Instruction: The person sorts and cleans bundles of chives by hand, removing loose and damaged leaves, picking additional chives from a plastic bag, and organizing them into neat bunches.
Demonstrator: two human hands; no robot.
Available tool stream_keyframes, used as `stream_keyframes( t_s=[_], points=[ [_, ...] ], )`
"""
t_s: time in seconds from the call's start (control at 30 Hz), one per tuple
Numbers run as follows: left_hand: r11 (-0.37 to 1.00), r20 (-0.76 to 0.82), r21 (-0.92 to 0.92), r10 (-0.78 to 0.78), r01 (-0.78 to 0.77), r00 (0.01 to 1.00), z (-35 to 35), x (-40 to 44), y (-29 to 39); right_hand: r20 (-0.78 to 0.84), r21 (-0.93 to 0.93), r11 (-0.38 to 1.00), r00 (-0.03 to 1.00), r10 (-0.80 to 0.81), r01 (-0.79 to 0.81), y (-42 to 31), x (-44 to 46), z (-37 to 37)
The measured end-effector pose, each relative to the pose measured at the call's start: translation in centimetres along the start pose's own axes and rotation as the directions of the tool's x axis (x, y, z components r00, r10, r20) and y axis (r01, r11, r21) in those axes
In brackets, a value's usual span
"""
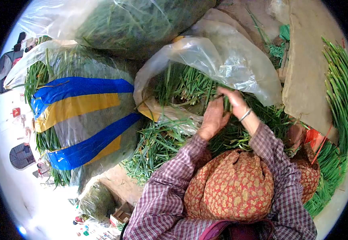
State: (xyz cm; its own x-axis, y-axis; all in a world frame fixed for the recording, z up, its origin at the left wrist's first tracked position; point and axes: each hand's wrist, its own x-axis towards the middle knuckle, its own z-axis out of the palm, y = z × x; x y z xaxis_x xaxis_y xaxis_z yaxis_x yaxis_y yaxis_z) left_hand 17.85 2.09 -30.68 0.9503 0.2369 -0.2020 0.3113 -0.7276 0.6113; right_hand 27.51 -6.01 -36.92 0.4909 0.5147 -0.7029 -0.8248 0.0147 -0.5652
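Head view. The left hand [213,120] and the right hand [236,102] are close together at the front of an open clear bag [248,78]. The right hand's fingers are bent closely around a few green stalks [226,105], which are located between the two hands. The left hand is palm down, with its fingers bent and partly hidden; whether it grips the stalks cannot be told. A bracelet [245,115] encircles the right wrist.

Inside the open bag, beyond the left hand, cut stalks lie in a bunch [196,82]. Loose leaves [154,144] are piled in front of the bag. A bag with blue and yellow stripes [82,106], filled with greens, lies to the left. A second full bag [138,24] is positioned at the far side. On the right, long stalks [339,92] lie beside a brown sheet [308,68]. A flowered cloth [230,186] covers the lap.
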Motion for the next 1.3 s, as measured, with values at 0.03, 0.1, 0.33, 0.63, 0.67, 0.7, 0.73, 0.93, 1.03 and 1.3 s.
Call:
stream_keyframes(
  t_s=[0.03, 0.1, 0.33, 0.63, 0.67, 0.7, 0.73, 0.93, 1.03, 1.3],
  points=[
    [0.982, -0.064, -0.138, 0.122, -0.13, 0.99, -0.6, -0.3, -0.3, 0.01, 0.118, 0.992, 0.999, 0.045, -0.046, -0.2, 0.9, -1.7],
    [0.959, -0.055, -0.279, -0.061, 0.044, 0.997, -3.6, 0.3, -0.9, 0.134, 0.332, 0.943, 0.99, -0.041, -0.006, -1.9, 0.6, -4.0],
    [0.911, -0.212, 0.239, -0.29, 0.337, 0.933, -2.3, 1.9, -10.1, 0.166, 0.263, 0.961, 0.985, 0.037, -0.08, -2.4, -0.7, -1.6],
    [0.792, -0.135, 0.445, -0.403, 0.419, 0.905, -1.3, 3.8, -11.0, 0.069, 0.232, 0.955, 0.982, 0.174, -0.186, -2.2, -1.7, -0.2],
    [0.78, -0.148, 0.436, -0.43, 0.449, 0.89, -1.0, 3.6, -10.8, 0.068, 0.225, 0.951, 0.977, 0.203, -0.213, -1.9, -1.4, -0.5],
    [0.767, -0.161, 0.427, -0.457, 0.479, 0.875, -0.8, 3.6, -10.7, 0.066, 0.218, 0.946, 0.971, 0.231, -0.24, -2.1, -1.5, -0.3],
    [0.77, -0.156, 0.425, -0.455, 0.475, 0.877, -0.6, 3.7, -10.7, 0.082, 0.204, 0.956, 0.977, 0.198, -0.211, -2.0, -1.7, -0.1],
    [0.897, -0.183, 0.256, -0.321, 0.361, 0.929, -3.0, 5.3, -14.5, 0.118, 0.196, 0.942, 0.96, 0.253, -0.272, -2.6, -1.9, 0.1],
    [0.929, -0.064, 0.11, -0.347, 0.352, 0.936, -7.3, 6.9, -12.8, 0.125, 0.206, 0.942, 0.962, 0.244, -0.266, -3.1, -2.6, 0.4],
    [0.85, 0.068, -0.372, -0.375, 0.372, 0.925, -5.8, 3.2, -7.4, 0.096, 0.011, 0.989, 0.985, 0.146, -0.148, -3.2, -2.6, 1.4]
  ],
)
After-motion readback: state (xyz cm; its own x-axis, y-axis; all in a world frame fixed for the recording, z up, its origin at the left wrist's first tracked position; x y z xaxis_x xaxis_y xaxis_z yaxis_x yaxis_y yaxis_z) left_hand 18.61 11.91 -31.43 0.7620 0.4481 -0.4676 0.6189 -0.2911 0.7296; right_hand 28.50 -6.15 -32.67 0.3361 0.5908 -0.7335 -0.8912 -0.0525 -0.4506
